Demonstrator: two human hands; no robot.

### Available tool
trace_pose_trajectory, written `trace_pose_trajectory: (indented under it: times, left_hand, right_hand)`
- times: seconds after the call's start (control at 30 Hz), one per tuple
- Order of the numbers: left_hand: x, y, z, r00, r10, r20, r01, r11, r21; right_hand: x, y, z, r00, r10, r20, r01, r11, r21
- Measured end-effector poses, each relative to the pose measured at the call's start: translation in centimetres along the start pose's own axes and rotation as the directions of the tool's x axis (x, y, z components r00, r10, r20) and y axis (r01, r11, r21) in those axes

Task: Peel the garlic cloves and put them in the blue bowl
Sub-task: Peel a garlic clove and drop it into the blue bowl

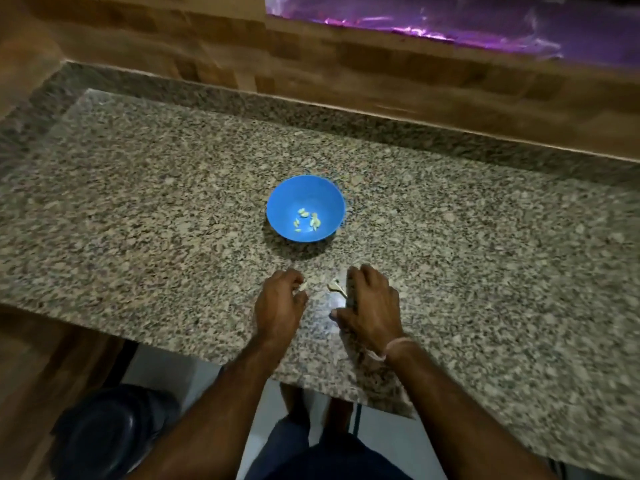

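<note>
Nearest of all, well to the near-left of the blue bowl [287, 202] and below counter level, sat a dark round object [104, 431], too dim to identify. Both hands lay over the granite countertop [173, 220] on the near side of the bowl, apart from it. The left hand [280, 303], near-left of the bowl, had its fingers curled and pinched a small pale garlic clove [303, 287] at the fingertips. The right hand [372, 303], near-right of the bowl, rested with fingers straight and thumb spread, gripping nothing; a thread band [394, 348] circled its wrist. A pale scrap [335, 285] lay on the stone against those fingers, between the two hands. The bowl stood upright, with several peeled cloves [308, 220] loose on its bottom. Beyond the bowl rose a wooden wall [346, 71], and to the far right of the bowl a shiny purple sheet [485, 19].
</note>
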State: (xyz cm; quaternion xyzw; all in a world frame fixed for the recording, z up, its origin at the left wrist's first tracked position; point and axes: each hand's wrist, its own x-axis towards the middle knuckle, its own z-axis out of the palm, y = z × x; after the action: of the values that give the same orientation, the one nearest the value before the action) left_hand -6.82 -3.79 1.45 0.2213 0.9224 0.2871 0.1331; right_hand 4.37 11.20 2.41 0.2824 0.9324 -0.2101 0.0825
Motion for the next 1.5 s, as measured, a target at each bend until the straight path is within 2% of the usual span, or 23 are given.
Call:
trace_pose_trajectory:
  times: [0.1, 0.33, 0.4, 0.47, 0.57, 0.77, 0.83, 0.9, 0.97, 1.07, 1.3, 1.33, 1.4, 1.5]
  left_hand:
    - [0.4, -0.1, 0.8, 1.000, 0.010, -0.016, -0.009, 1.000, 0.028]
    - [0.7, 0.5, 0.4, 0.999, 0.024, -0.026, -0.022, 0.997, 0.081]
    - [1.0, 1.4, -0.4, 0.997, 0.009, -0.082, -0.010, 1.000, -0.013]
    - [1.8, 2.8, -1.6, 0.982, 0.065, -0.180, -0.086, 0.990, -0.109]
    - [4.7, 4.6, -3.5, 0.945, 0.157, -0.286, -0.198, 0.973, -0.119]
    - [9.3, 4.5, -4.2, 0.964, 0.173, -0.202, -0.173, 0.985, 0.016]
    - [8.1, 4.0, -4.1, 0.941, 0.231, -0.246, -0.246, 0.969, -0.033]
    - [5.4, 3.0, -3.2, 0.941, 0.262, -0.216, -0.299, 0.940, -0.163]
    - [2.9, 1.8, -1.4, 0.974, 0.214, -0.076, -0.227, 0.930, -0.290]
    - [1.5, 0.1, 1.6, 0.989, 0.076, 0.128, -0.027, 0.937, -0.348]
    - [2.2, 1.4, 2.7, 0.967, -0.100, 0.235, 0.201, 0.868, -0.455]
    - [2.1, 1.7, 2.6, 0.961, -0.132, 0.244, 0.239, 0.840, -0.488]
    - [1.8, 1.9, 2.5, 0.938, -0.176, 0.299, 0.325, 0.748, -0.579]
    - [1.1, 2.7, 2.4, 0.880, -0.188, 0.435, 0.464, 0.528, -0.711]
  right_hand:
    - [0.1, 0.4, 0.4, 1.000, 0.003, -0.004, -0.003, 0.999, -0.048]
    - [0.8, 0.4, 0.8, 0.999, 0.033, -0.003, -0.033, 0.999, -0.031]
    - [1.0, 0.2, 0.8, 0.999, 0.052, 0.000, -0.052, 0.998, -0.021]
    - [1.2, 0.1, 0.8, 0.998, 0.062, 0.003, -0.062, 0.998, -0.015]
    - [1.3, 0.1, 0.9, 0.998, 0.069, -0.004, -0.069, 0.998, -0.010]
    - [1.3, 0.0, 1.1, 0.998, 0.070, -0.002, -0.070, 0.997, 0.010]
    - [1.3, 0.1, 1.5, 0.997, 0.072, -0.036, -0.070, 0.996, 0.046]
    - [1.1, 0.2, 2.1, 0.989, 0.068, -0.133, -0.046, 0.986, 0.158]
    - [0.8, 0.0, 2.8, 0.971, 0.070, -0.227, -0.004, 0.961, 0.277]
    - [0.9, -0.9, 3.8, 0.963, 0.060, -0.264, 0.034, 0.940, 0.338]
    - [1.1, -1.4, 4.5, 0.951, 0.107, -0.289, 0.052, 0.868, 0.493]
    - [1.0, -1.1, 4.3, 0.954, 0.128, -0.272, 0.050, 0.825, 0.562]
    - [1.0, -0.8, 3.6, 0.964, 0.196, -0.181, 0.002, 0.672, 0.741]
    - [0.6, -0.1, 2.4, 0.978, 0.209, -0.030, -0.062, 0.422, 0.905]
